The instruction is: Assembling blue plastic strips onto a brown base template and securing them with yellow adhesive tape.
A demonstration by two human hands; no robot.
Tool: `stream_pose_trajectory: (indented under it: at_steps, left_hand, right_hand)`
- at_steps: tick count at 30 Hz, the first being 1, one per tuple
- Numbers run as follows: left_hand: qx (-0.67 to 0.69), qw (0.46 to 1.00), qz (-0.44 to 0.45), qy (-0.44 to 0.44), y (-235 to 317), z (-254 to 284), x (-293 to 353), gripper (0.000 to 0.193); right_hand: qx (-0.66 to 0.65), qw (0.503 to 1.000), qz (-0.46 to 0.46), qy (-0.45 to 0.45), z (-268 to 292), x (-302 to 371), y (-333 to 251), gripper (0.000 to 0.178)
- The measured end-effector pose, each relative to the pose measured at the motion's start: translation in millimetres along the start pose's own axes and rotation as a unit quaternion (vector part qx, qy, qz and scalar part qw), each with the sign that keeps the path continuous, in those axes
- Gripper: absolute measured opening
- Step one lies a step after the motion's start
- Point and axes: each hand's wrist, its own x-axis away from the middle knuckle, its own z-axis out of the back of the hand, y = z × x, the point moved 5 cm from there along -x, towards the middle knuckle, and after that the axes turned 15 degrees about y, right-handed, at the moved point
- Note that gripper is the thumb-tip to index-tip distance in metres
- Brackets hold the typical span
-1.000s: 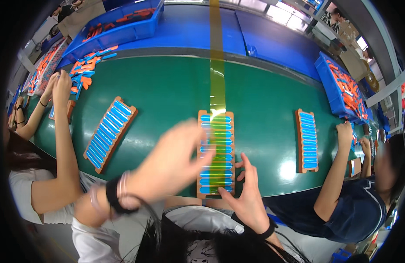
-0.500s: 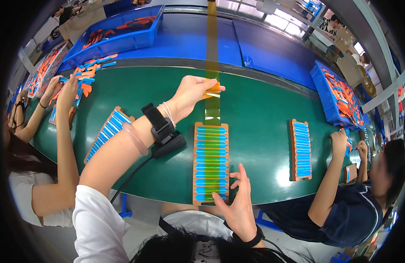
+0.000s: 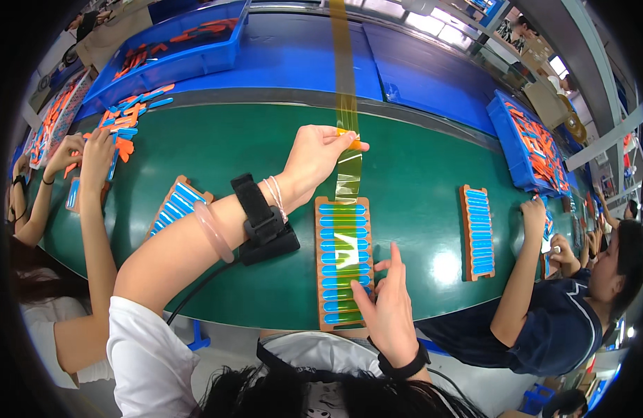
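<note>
A green surface [image 3: 217,143] with a white glare [image 3: 447,267] toward its right spans the view, blue panels [image 3: 433,80] lying beyond its far edge, grey floor [image 3: 236,339] showing below, bright panes [image 3: 456,36] behind, and a grey post [image 3: 580,59] slanting at upper right.

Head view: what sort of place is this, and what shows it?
Probably a factory assembly line: brown trays holding rows of blue strips sit along a green table, and a blue bin is heaped with orange pieces.
</note>
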Motion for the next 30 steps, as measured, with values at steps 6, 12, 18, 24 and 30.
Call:
stream_pose_trajectory:
  at_steps: [6,12,18,24,30]
  left_hand:
    - [0.017,1.000,0.021,-0.007,-1,-3,2,0.027]
    - [0.014,1.000,0.010,-0.012,-4,-5,1,0.026]
    - [0.021,1.000,0.018,-0.004,-3,-4,4,0.025]
    - [0.029,0.999,0.032,-0.003,-7,-6,7,0.025]
    - [0.031,0.999,0.038,-0.003,-6,-8,8,0.024]
  right_hand:
    - [0.145,0.986,0.075,-0.031,-2,-10,-14,0.065]
    - [0.238,0.963,0.121,-0.025,-9,-28,-18,0.059]
    - [0.293,0.947,0.132,-0.017,-14,-44,-25,0.039]
    - [0.281,0.953,0.115,-0.014,-23,-59,-28,0.038]
    - [0.287,0.948,0.140,0.014,-24,-78,-27,0.035]
